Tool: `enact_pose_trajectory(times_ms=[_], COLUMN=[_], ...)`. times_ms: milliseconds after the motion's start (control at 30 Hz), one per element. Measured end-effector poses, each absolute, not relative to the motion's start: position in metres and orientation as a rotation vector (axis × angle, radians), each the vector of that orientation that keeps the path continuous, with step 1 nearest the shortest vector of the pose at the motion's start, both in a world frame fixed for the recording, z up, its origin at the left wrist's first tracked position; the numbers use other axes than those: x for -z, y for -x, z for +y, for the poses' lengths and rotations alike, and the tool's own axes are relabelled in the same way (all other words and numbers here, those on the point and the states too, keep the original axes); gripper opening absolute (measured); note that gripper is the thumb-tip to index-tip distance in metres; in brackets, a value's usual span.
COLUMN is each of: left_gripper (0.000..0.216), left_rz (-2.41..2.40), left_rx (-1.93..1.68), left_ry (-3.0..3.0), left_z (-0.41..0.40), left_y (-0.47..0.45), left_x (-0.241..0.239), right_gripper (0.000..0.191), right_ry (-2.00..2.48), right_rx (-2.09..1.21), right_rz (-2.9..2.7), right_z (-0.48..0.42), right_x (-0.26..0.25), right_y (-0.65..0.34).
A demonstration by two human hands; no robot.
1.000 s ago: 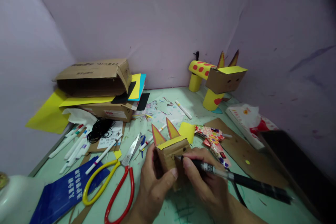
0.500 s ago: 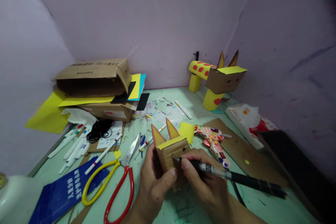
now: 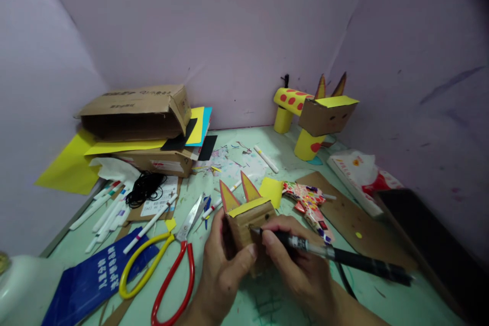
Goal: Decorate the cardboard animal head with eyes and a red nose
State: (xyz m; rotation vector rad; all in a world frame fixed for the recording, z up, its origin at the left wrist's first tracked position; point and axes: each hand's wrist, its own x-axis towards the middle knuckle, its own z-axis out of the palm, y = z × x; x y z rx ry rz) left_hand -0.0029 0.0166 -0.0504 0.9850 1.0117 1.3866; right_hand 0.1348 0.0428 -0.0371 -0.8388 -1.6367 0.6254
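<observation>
A small cardboard box (image 3: 243,229) with a yellow top strip and two pointed yellow ears edged in red (image 3: 229,197) is gripped by my left hand (image 3: 225,270), thumb across its front. Between the fingers of my right hand (image 3: 296,260) is a black pen (image 3: 344,257), its tip touching the box's front face. A dark dot shows at the box's upper right. Left of the hands lie scissors (image 3: 183,237) with one yellow and one red handle, blades apart. Just behind the box is a yellow paper piece (image 3: 271,192).
At back right stands a yellow, red-spotted animal figure (image 3: 324,117) with a cardboard head. Stacked cardboard boxes (image 3: 137,97) and coloured paper are at back left. Several white markers (image 3: 110,219), black cord (image 3: 146,188) and a blue packet (image 3: 99,277) lie left; a dark phone-like slab (image 3: 424,239) is right.
The pen's rear end has shifted slightly left and down, while its tip stays on the box's front. My left hand and the box hold nearly the same place.
</observation>
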Motion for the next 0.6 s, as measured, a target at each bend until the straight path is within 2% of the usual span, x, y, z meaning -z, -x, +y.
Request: enact_pose_trajectory(times_ms=[600], left_gripper=[0.07], left_rz=[1.033], left_rx=[-1.389], left_ry=[-0.981], left_z=[0.0166], left_y=[0.0032], left_x=[0.049], right_gripper=[0.013], right_ry=[0.815], right_rx=[-0.623], right_rz=[-1.619], right_z=[0.0436], right_x=[0.0357], right_y=[-0.1351])
